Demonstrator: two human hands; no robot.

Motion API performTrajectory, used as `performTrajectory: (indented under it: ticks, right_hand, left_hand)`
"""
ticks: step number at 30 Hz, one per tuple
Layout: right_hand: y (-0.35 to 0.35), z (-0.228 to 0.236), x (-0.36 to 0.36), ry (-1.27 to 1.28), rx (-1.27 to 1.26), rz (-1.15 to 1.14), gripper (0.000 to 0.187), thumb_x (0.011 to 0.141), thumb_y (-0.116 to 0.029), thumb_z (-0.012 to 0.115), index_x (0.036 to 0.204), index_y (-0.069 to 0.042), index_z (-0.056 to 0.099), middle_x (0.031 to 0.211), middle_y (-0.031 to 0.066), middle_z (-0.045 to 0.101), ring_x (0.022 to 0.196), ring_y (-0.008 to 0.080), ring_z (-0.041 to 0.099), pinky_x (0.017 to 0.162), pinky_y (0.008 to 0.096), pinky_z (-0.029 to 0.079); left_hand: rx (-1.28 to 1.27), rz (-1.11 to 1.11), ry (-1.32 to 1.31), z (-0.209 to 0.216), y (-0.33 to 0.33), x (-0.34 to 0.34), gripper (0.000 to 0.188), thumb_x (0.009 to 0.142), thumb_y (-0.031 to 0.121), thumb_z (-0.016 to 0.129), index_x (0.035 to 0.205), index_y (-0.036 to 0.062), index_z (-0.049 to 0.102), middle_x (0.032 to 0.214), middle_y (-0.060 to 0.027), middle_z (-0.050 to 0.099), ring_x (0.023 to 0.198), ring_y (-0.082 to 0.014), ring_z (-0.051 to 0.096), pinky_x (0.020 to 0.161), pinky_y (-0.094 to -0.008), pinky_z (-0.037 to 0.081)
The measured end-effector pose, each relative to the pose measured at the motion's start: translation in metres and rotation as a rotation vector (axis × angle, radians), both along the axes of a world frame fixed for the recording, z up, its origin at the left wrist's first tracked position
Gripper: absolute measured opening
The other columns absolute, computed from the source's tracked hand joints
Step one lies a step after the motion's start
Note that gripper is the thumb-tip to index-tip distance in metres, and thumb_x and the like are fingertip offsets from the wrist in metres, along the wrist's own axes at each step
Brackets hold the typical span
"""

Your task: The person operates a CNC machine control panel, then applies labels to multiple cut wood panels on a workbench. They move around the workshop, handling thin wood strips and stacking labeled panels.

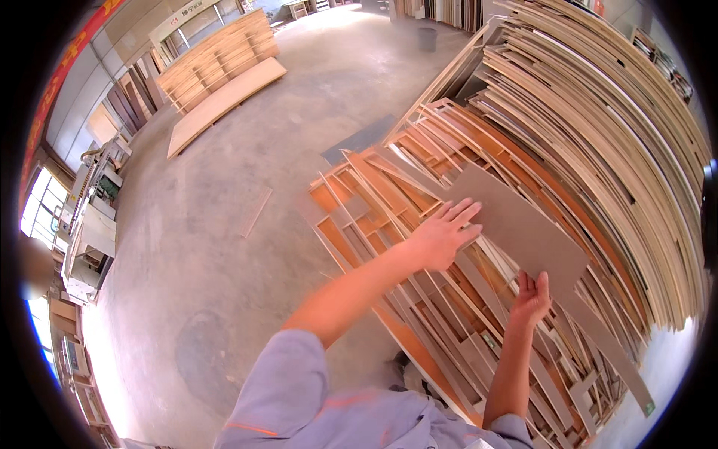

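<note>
a flat grey-brown panel (523, 228) is held between both hands, so that it is kept lifted above the pile of offcuts (419, 299) and can be steered. the left hand (443, 233) is laid spread on the panel's near edge, fingers wide and flat. the right hand (531, 298) is placed under the lower edge, fingers stretched upward to support it. the panel looks thin, stiff and matt. under the hands, narrow wooden strips and orange boards are crossed loosely; beyond the right hand, stacked boards (621, 150) are leaned in layers.
</note>
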State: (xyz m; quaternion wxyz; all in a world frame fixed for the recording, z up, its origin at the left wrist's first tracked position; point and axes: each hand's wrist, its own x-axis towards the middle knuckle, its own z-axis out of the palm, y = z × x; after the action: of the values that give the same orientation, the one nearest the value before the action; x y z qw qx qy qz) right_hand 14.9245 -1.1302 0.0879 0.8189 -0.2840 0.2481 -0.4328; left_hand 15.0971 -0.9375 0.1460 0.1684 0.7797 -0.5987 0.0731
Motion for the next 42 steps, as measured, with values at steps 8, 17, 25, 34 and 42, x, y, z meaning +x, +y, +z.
performTrajectory:
  ticks: [8,17,25,34,42]
  right_hand:
    - [0.012,-0.136,0.117,0.256,0.040,0.476,0.017,0.087,-0.020,0.059,0.095,-0.005,0.061,0.089,0.0044,0.063,0.081,0.0155,0.059,0.074,0.0284,0.049]
    - [0.091,-0.304,-0.214,1.264,-0.916,1.226,0.025,0.075,-0.030,0.066,0.084,-0.007,0.070,0.072,0.0065,0.066,0.069,0.0147,0.062,0.064,0.0300,0.049]
    - [0.052,-0.266,-0.395,1.391,-0.125,0.472,0.016,0.081,-0.016,0.061,0.090,-0.003,0.066,0.070,0.0068,0.064,0.058,0.0134,0.059,0.050,0.0263,0.046]
    - [0.246,-0.187,-0.451,1.489,0.403,0.347,0.036,0.082,-0.020,0.065,0.110,0.003,0.062,0.088,0.0106,0.068,0.076,0.0148,0.064,0.068,0.0282,0.051]
    - [0.309,-0.166,-0.490,1.374,0.652,0.183,0.041,0.083,-0.022,0.066,0.114,0.004,0.059,0.094,0.0134,0.068,0.089,0.0183,0.065,0.079,0.0312,0.052]
  left_hand:
    - [0.348,0.317,0.440,-0.128,0.150,-0.070,0.047,0.079,0.016,0.058,0.124,0.0020,0.048,0.126,-0.0238,0.045,0.118,-0.0379,0.045,0.099,-0.0427,0.038]
    - [0.885,0.578,0.899,-0.356,0.290,-0.239,0.062,0.073,0.032,0.061,0.127,0.0039,0.051,0.133,-0.0210,0.046,0.123,-0.0363,0.044,0.104,-0.0429,0.035]
    - [0.833,0.323,0.980,-0.378,0.148,-0.164,0.063,0.079,0.028,0.059,0.133,0.0006,0.040,0.136,-0.0227,0.040,0.126,-0.0364,0.038,0.106,-0.0452,0.030]
    - [0.657,0.377,0.433,-0.398,-0.069,-0.091,0.080,0.077,0.023,0.061,0.139,-0.0077,0.022,0.143,-0.0295,0.022,0.135,-0.0422,0.018,0.113,-0.0455,0.015]
    - [0.501,0.421,0.747,-0.454,-0.139,-0.050,0.082,0.072,0.015,0.059,0.141,-0.0063,0.020,0.145,-0.0287,0.022,0.136,-0.0386,0.022,0.112,-0.0399,0.023]
